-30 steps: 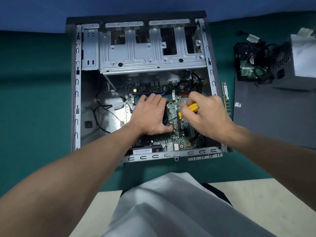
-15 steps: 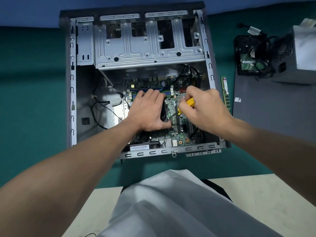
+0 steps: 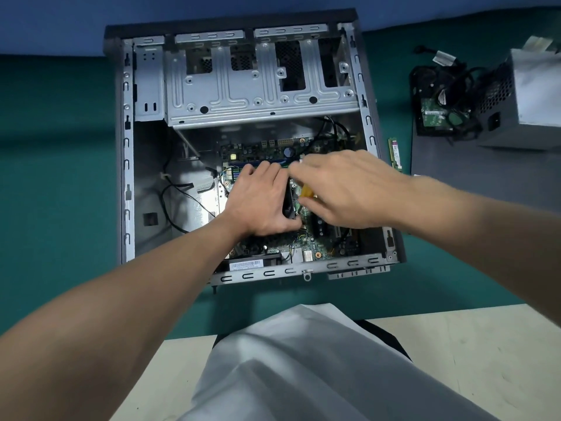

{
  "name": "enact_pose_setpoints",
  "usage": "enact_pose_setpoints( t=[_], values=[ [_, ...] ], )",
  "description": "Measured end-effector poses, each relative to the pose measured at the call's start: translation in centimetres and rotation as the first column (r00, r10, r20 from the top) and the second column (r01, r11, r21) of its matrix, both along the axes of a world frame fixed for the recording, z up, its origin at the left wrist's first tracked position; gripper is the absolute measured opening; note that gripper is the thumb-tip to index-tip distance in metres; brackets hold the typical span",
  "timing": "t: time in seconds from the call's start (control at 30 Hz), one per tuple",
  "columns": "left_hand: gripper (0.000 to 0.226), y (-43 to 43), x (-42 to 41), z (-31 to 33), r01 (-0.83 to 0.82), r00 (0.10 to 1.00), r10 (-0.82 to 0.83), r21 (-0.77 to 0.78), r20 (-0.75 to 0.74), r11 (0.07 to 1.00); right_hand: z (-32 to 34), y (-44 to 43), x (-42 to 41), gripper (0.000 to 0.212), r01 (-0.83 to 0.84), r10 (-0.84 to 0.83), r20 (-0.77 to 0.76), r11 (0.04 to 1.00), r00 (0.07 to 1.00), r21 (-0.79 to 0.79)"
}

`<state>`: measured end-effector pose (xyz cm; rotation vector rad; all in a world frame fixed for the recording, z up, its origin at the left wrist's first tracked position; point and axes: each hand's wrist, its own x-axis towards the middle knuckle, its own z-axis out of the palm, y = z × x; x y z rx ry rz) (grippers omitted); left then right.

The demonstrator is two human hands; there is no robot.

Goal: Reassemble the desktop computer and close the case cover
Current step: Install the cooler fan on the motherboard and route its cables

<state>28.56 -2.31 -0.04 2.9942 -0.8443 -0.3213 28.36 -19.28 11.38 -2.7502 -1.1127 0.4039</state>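
Left forearm [image 3: 136, 299], right forearm [image 3: 485, 226] bare; creased light grey garment [image 3: 303, 366] below; dark fabric [image 3: 385, 337] at its edge.

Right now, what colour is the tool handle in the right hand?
Yellow; the tool handle peeks out beneath the right hand, seen in the head view.

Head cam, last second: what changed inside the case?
The right hand swung left with the yellow tool, grip unchanged, its fingers now beside the fingertips of the left hand; it is motion-blurred. Nothing picked up or released. The left hand stays flat on the black cooler; case, RAM stick and power supply unmoved.
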Motion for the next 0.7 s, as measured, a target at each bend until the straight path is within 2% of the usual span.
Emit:
enact_pose_setpoints(
  t=[0.13, 0.23, 0.3, 0.33, 0.4, 0.43, 0.47, 0.53, 0.57, 0.63, 0.7],
  values=[
    [0.090, 0.0, 0.1, -0.2, -0.001, 1.000, 0.002, 0.011, -0.017, 1.000, 1.7, 1.4, 1.4, 0.006, -0.304, 0.319, 0.032, 0.925, 0.947, -0.226],
    [0.088, 0.0, 0.0, -0.1, -0.012, 1.000, 0.012, -0.008, -0.016, 1.000, 2.5, 1.9, 1.5, 0.020, -0.349, 0.364, -0.012, 0.883, 0.931, -0.314],
    [0.083, 0.0, 0.0, 0.0, -0.010, 1.000, 0.010, -0.029, -0.002, 1.000, 2.4, 2.3, 1.0, 0.036, -0.200, 0.187, -0.072, 0.936, 0.980, -0.288],
    [0.081, 0.0, 0.0, 0.0, -0.003, 1.000, 0.003, -0.034, 0.010, 0.999, 2.1, 2.5, 1.0, 0.038, -0.032, -0.006, -0.144, 0.966, 0.990, -0.258],
    [0.079, 0.1, -0.1, 0.0, 0.014, 0.999, -0.012, -0.049, 0.040, 0.999, 1.5, 2.8, 1.3, 0.032, 0.310, -0.383, -0.270, 0.910, 0.884, -0.277],
    [0.079, 0.2, -0.1, 0.0, 0.019, 0.999, -0.017, -0.057, 0.051, 0.998, 1.5, 3.0, 1.4, 0.028, 0.357, -0.446, -0.300, 0.882, 0.844, -0.307],
    [0.080, 0.2, 0.0, 0.0, 0.022, 0.999, -0.019, -0.058, 0.051, 0.998, 1.6, 3.2, 1.6, 0.023, 0.327, -0.437, -0.318, 0.880, 0.841, -0.345],
    [0.086, 0.2, 0.0, -0.1, 0.018, 0.999, -0.017, -0.041, 0.033, 0.999, 2.5, 3.6, 1.6, 0.013, 0.176, -0.339, -0.324, 0.880, 0.883, -0.441],
    [0.090, 0.2, 0.0, -0.1, 0.013, 1.000, -0.013, -0.026, 0.025, 1.000, 3.1, 3.7, 1.5, 0.022, 0.099, -0.263, -0.295, 0.875, 0.918, -0.473],
    [0.094, 0.2, 0.1, -0.1, 0.012, 1.000, -0.012, -0.003, 0.015, 1.000, 3.7, 3.4, 1.3, 0.024, -0.073, 0.010, -0.133, 0.874, 0.991, -0.480],
    [0.092, 0.3, 0.1, -0.2, 0.012, 1.000, -0.012, -0.021, 0.007, 1.000, 4.0, 3.3, 0.9, 0.019, -0.286, 0.326, 0.000, 0.829, 0.945, -0.481]
  ],
)
